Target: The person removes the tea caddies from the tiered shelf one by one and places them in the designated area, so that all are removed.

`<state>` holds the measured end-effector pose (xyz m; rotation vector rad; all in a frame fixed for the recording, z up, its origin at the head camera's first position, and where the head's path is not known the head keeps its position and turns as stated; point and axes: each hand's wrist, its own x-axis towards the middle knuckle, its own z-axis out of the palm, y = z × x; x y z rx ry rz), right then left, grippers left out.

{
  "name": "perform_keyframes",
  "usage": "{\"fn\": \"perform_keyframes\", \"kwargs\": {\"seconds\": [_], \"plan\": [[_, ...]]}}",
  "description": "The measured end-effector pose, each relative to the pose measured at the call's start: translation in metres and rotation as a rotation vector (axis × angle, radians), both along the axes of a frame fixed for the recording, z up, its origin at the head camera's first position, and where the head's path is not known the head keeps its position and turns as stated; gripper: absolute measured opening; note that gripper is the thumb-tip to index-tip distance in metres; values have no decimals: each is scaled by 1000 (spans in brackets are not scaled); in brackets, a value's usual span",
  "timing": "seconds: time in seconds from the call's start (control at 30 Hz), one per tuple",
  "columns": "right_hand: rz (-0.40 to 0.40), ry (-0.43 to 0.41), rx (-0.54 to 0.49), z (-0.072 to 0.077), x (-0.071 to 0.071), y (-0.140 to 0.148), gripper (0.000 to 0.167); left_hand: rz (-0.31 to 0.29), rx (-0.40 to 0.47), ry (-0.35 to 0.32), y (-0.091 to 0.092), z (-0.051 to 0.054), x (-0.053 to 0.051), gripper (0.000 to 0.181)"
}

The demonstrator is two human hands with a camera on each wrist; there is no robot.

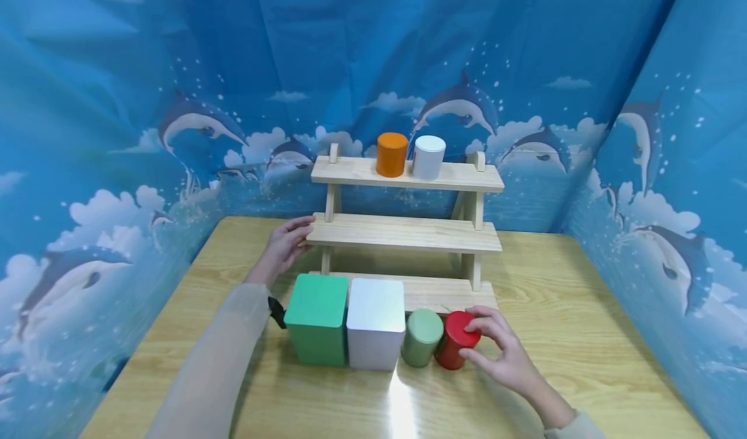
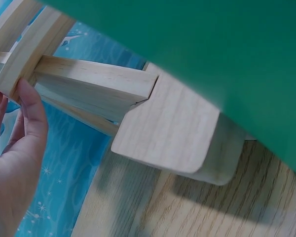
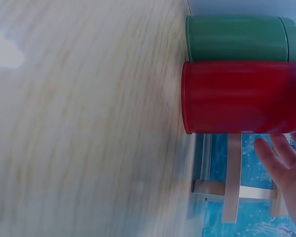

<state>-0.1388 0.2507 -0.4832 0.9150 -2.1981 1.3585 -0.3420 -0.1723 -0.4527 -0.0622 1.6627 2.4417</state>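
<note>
My left hand (image 1: pixel 287 241) is at the left end of a three-tier wooden display stand (image 1: pixel 403 231). In the left wrist view, its thumb and fingers pinch the end of a shelf board (image 2: pixel 37 42). My right hand (image 1: pixel 506 355) is at the right side of a red canister (image 1: pixel 458 340), its bent fingers at the lid. In the right wrist view, the fingertips (image 3: pixel 266 155) only reach the canister's side, and some are hidden behind it. A pale green canister (image 1: pixel 423 338) stands just left of the red one.
A white box (image 1: pixel 376 325) and a green box (image 1: pixel 317 322) stand left of the canisters, before the stand. An orange canister (image 1: pixel 391 155) and a white canister (image 1: pixel 428 158) occupy the top shelf. Blue dolphin-print curtains (image 1: pixel 362 50) enclose the wood-grain table (image 1: pixel 560 303).
</note>
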Motion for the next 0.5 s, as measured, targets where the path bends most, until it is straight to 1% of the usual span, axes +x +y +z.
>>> {"fn": "perform_keyframes", "kwargs": {"seconds": [0.1, 0.33, 0.5], "plan": [[-3, 10, 10, 5, 2, 0, 49, -4, -4, 4, 0, 0, 0, 40], [-2, 12, 4, 29, 8, -6, 43, -4, 0, 0, 0, 1, 1, 39], [9, 52, -14, 32, 4, -4, 40, -1, 2, -3, 0, 2, 2, 40]]}}
